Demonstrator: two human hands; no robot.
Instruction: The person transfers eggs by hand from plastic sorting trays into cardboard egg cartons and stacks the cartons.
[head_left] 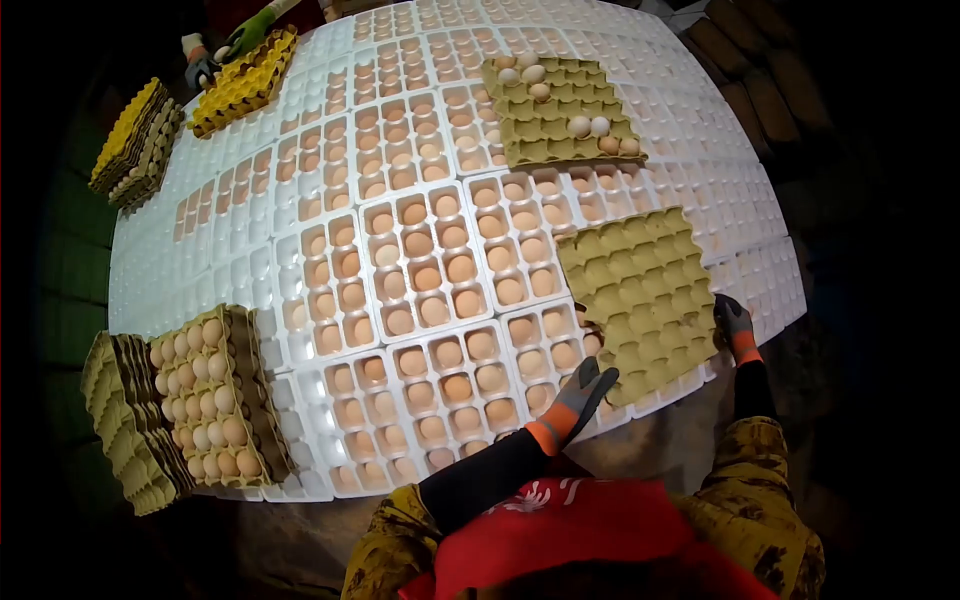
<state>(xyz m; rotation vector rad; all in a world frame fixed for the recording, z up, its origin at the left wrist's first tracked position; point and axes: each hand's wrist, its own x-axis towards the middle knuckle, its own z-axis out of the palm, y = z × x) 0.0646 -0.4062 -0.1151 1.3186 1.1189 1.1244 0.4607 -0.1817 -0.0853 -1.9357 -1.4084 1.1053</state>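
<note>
An egg tray (640, 300) of greenish pulp, its cups bare, lies over the white plastic egg packs in front of me. Beside its near left edge is my left hand (575, 402), in a grey and orange glove, with thumb and fingers apart. My right hand (737, 328), gloved alike, is at the tray's right edge and appears closed on it; the fingertips are partly hidden. White packs (425, 262) with brown eggs in their cells stand left of the tray. A few eggs (592, 344) show at the tray's left edge.
Another pulp tray (560, 105) with several eggs rests farther back. At the near left stand a tray stack (130, 420) and a stack topped with eggs (205, 400). Yellow trays (245, 85) lie at the far left, near another person's gloved hands (248, 38).
</note>
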